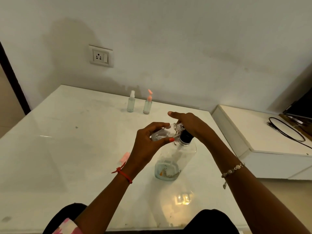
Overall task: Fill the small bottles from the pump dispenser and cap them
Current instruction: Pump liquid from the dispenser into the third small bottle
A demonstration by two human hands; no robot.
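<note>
The small bottle [166, 132], judged light, rigid and slippery, lies tilted in the left hand [148, 141], pinched mid-body between thumb and curled fingers, neck beyond the thumb at the pump dispenser [173, 159], whose head the right hand [189, 123] presses with fingers uncurled.

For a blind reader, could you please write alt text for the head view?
The left hand holds a small clear bottle tilted, its mouth by the pump of a large dispenser; the right hand rests on that pump. Two capped bottles stand near the table's far edge.

Clear dispenser [175, 159], black pump [186, 136]; pink cap [125, 157]; white table [67, 141].
</note>
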